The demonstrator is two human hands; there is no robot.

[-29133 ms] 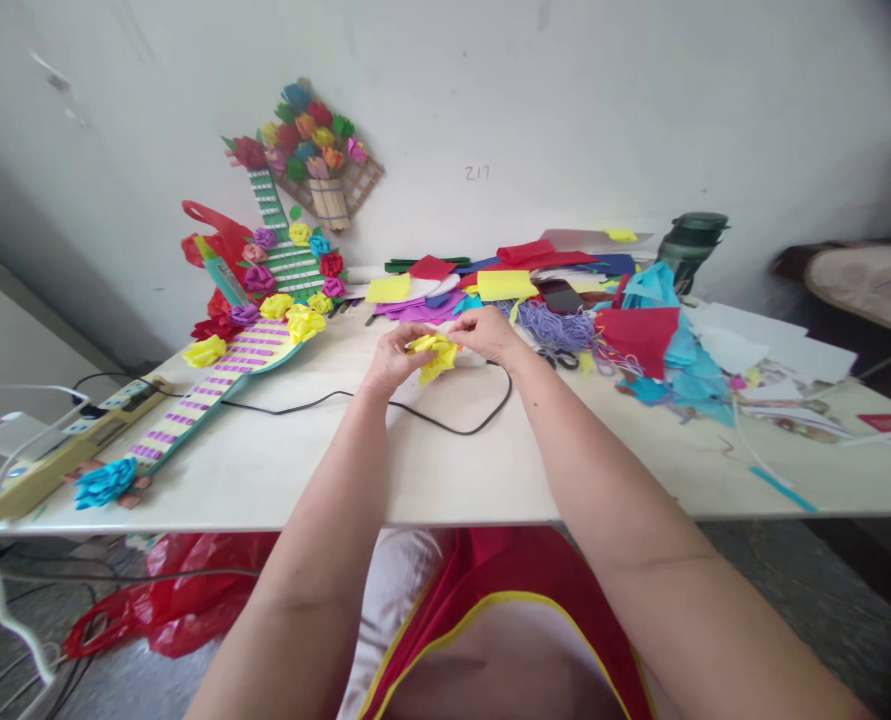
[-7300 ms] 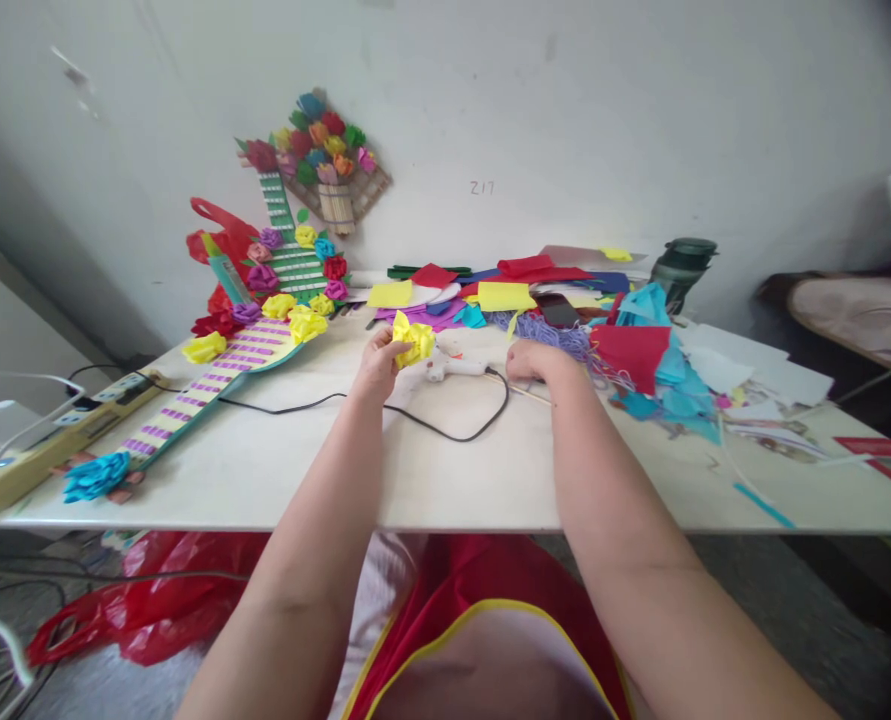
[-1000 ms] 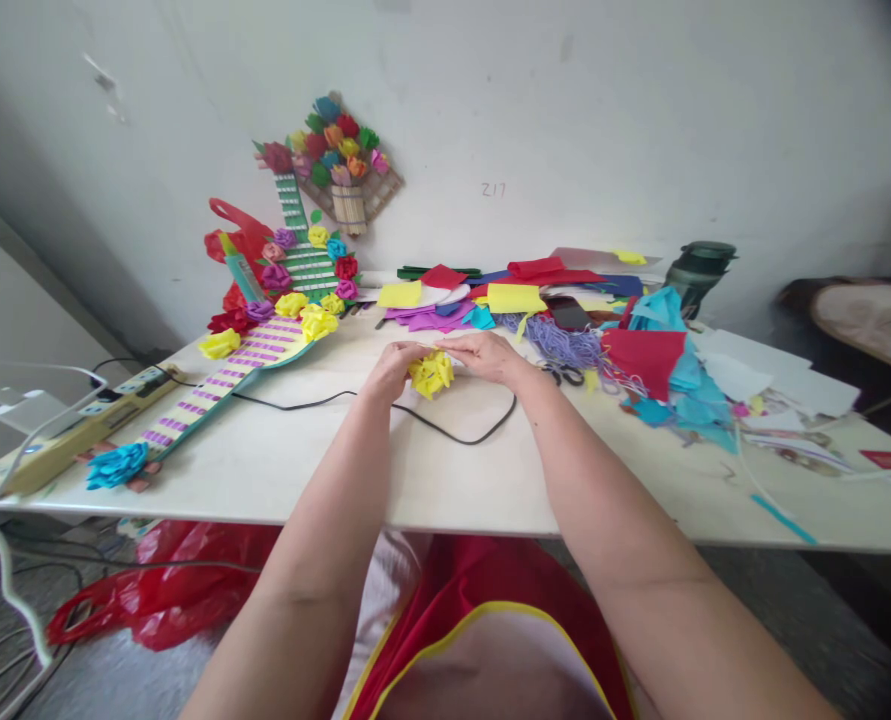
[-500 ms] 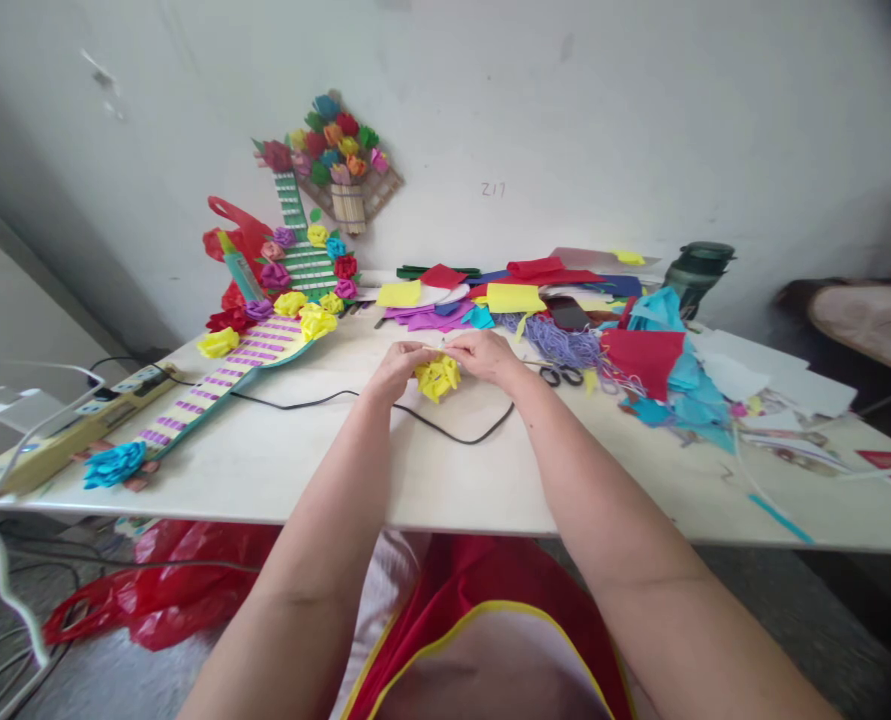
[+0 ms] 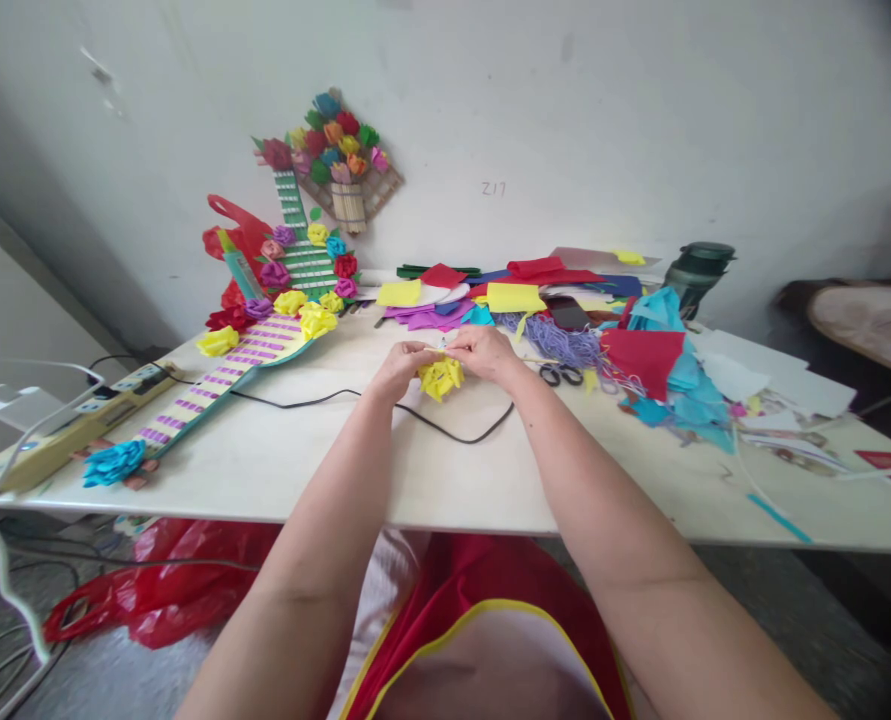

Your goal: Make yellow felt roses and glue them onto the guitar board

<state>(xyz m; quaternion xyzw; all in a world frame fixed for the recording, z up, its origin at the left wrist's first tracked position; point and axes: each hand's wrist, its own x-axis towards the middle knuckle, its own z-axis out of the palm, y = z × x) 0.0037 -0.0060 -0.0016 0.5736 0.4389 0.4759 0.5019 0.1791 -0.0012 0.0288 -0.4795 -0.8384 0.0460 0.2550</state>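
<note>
A yellow crepe-paper flower [image 5: 440,380] hangs petals down between my two hands, over the middle of the table [image 5: 475,490]. Closed in a pinch, my left hand [image 5: 401,368] grips the flower's upper left side near its base. My right hand [image 5: 484,352] pinches the same base from the right, with fingertips almost meeting those of the left. A small pale tip shows above the fingers; what it is I cannot make out. Below the flower a black cable [image 5: 460,438] lies across the tabletop.
Left lies a striped guitar-shaped craft [image 5: 220,380] with paper flowers, near a power strip [image 5: 115,410]. Scissors [image 5: 561,376], purple string [image 5: 557,340], a phone [image 5: 567,313] and coloured paper [image 5: 644,360] are to the right. A dark bottle [image 5: 696,275] stands behind.
The yellow flower has turned slightly and shifted a little to the right between my fingers. Both hands stay in nearly the same place, still pinching its base.
</note>
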